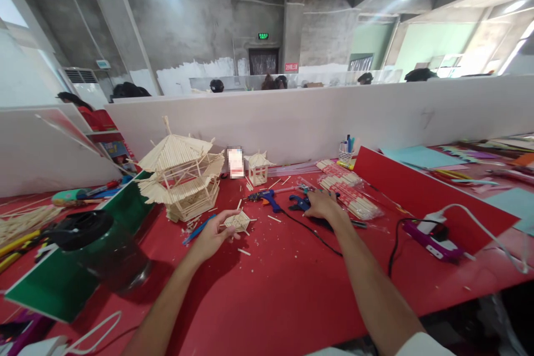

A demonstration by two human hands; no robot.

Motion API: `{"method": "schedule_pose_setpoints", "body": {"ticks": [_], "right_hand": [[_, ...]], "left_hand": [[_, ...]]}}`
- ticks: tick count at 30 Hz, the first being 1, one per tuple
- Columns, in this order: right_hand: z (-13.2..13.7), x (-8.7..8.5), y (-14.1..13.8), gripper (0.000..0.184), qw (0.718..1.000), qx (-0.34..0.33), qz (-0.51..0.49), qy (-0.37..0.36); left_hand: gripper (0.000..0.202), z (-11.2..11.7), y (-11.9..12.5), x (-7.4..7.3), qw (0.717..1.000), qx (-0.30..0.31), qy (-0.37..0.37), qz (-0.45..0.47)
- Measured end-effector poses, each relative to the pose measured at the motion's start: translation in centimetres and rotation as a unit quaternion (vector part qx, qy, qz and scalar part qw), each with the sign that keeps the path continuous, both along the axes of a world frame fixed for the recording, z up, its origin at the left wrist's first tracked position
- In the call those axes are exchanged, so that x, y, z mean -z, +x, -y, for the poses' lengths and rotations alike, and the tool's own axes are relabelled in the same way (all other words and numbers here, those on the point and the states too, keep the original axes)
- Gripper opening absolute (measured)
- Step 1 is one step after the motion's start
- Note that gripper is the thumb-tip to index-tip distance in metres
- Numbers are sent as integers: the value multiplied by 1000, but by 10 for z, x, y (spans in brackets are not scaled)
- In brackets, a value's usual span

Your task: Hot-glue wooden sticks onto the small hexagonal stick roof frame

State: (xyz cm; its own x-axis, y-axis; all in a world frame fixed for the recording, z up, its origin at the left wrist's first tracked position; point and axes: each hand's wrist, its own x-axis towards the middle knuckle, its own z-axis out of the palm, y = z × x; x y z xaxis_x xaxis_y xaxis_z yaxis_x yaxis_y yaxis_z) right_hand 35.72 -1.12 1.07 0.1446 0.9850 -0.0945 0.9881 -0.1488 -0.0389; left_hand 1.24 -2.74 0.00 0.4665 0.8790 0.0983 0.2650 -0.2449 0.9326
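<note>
My left hand [212, 236] rests on the red table [292, 283], its thumb and fingers pinched on a small flat piece made of wooden sticks [237, 221]. My right hand [323, 204] reaches further out and lies curled over a blue tool [299, 203] beside a clear bag of wooden sticks [350, 192]. A blue glue gun [267, 197] lies between the two hands, with a black cord trailing toward me. A tall pagoda model of sticks [181, 175] stands left of my left hand.
A small stick pavilion [258, 168] stands by the white partition [317, 117]. A green board [62, 283] and a dark jar [98, 250] lie at left. A purple glue gun [429, 239], red card [421, 194] and coloured paper [421, 157] sit at right. Stick scraps litter the table.
</note>
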Motion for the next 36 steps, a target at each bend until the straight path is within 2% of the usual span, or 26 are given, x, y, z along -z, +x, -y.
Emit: {"method": "schedule_pose_setpoints", "body": {"ticks": [5,7,9,11,13,16,19,24,28,31,36], "right_hand": [[0,-9,-8,53,994,-14,-50,92],[4,-13,-19,50,984,-57,-102,135],[9,-15,-34,42,962,-128,-188,152],[17,-16,-50,41,931,-194,-279,130],[24,-16,-65,42,911,-234,-330,84],[35,-17,-81,43,880,-300,-367,30],[43,-17,-90,41,851,-358,-384,-3],[46,-16,-94,41,855,-368,-365,-5],[44,-15,-90,41,835,-408,-367,-22],[42,-14,-88,41,845,-407,-346,-34],[39,-13,-88,44,852,-403,-331,-47]], "left_hand": [[57,5,3,-7,1000,-6,-10,21],[58,6,4,-8,999,-12,-9,30],[59,7,3,-8,999,-24,-7,42],[60,8,3,-10,998,-37,3,57],[60,10,2,-12,996,-48,24,74],[58,13,1,-18,993,-55,41,96],[61,16,0,-22,996,-28,20,88],[56,18,0,-20,999,26,8,20],[55,15,-2,-12,999,50,0,-11],[55,13,-5,-9,996,86,-26,-29],[51,14,-8,-13,991,112,-32,-59]]}}
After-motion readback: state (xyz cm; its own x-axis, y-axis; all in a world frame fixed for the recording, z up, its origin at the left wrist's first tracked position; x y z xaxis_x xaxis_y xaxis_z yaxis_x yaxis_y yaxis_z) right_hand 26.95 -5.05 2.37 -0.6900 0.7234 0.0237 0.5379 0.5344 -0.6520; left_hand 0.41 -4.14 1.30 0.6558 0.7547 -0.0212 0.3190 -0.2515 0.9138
